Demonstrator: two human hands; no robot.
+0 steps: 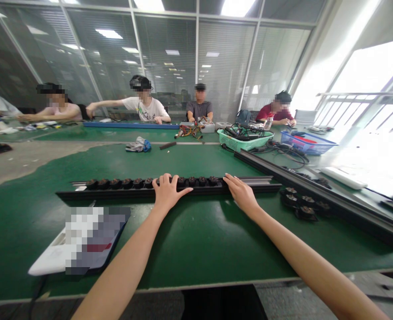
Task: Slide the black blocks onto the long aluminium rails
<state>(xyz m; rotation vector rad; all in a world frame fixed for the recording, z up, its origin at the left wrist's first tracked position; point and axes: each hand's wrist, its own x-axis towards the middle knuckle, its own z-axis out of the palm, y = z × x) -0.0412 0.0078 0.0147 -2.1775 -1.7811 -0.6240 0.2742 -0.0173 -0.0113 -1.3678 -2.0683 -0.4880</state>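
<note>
A long black rail with a silver inner track (263, 179) lies crosswise in front of me. Black round parts (126, 183) with brownish tops sit in a row along it. My left hand (167, 190) lies over the middle of that row, fingers spread and thumb stretched out to the right, hiding some of the parts. At the right end of the row is my right hand (241, 191), with its fingers pressed together at the rail on a dark part mostly hidden by the fingertips. More loose black parts (306, 213) lie to the right.
A second long rail (343, 213) runs diagonally at right. At front left lie a white device (51, 253) and a dark slab. Farther back are a green basket (246, 143) of cables, a blue basket (326, 144) and a crumpled glove (138, 145). Several people sit across the table.
</note>
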